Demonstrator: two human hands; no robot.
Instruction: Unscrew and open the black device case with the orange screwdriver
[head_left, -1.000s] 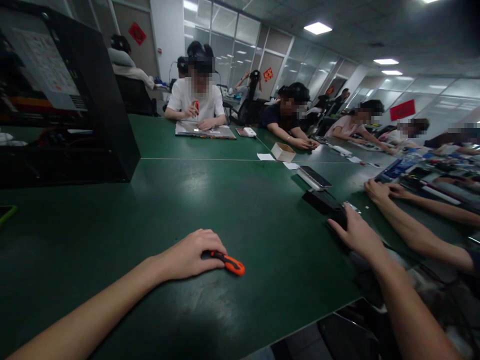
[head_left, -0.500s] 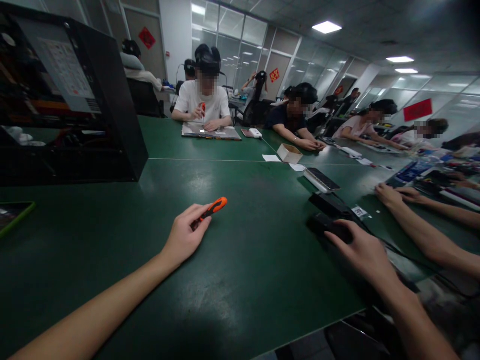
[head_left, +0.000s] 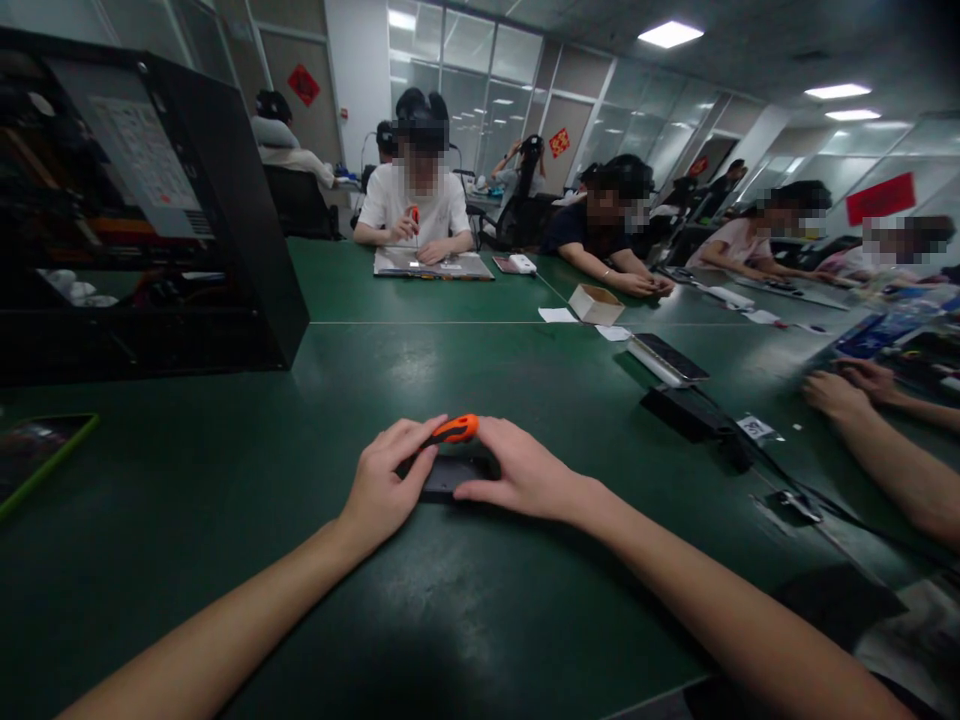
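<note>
Glass partitions close off the lit room beyond the green tabletop, whose smooth, slightly glossy sheet throws back smears of ceiling light. On it, straight in front of me and between my hands, lies the black block: flat, slab-like, with hard straight edges and a dull finish. With my right hand I hold its right end, the thumb laid along the near side and the fingers parted from it in a C toward the far side, probably to steady the piece against sliding. My left hand pinches the orange-and-black handle between thumb and fingers, its rounded orange end pointing right above the block, likely leaving the left palm low beside it. Whether my right fingertips brush that end I cannot tell; whatever the handle carries is hidden in my grip.

Further out to my right, a boxy black adapter rests beside a dark-topped white slab, and a limp cable trails toward the table edge, perhaps pushed there to free the middle. An open, pale cardboard box sits beyond. On my left stand the angular black metal case and, nearer, a green-rimmed tray. Opposite, a person in a white shirt bends over a thin grey panel.
</note>
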